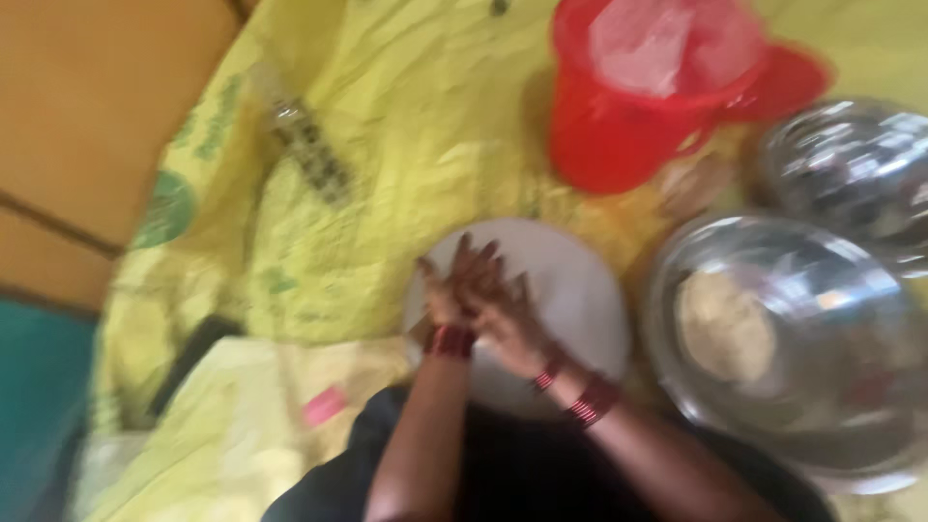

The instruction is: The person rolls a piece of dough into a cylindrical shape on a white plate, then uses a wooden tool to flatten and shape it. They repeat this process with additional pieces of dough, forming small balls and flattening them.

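The picture is blurred by motion. My left hand [447, 282] and my right hand [505, 307] are pressed together, palms and fingers overlapping, above a round white board [580, 290]. Whether anything sits between the palms is hidden. Both wrists carry red bangles. A wide steel bowl [851, 406] to the right holds a pale lump of dough [725, 327].
A red plastic jug [619, 126] with clear plastic inside stands at the back. A second steel bowl [851, 164] is at the far right. Yellow printed sheeting [387, 126] covers the floor, with a dark patterned strip [311, 150], a dark flat object [198, 350] and a small pink item [324, 406].
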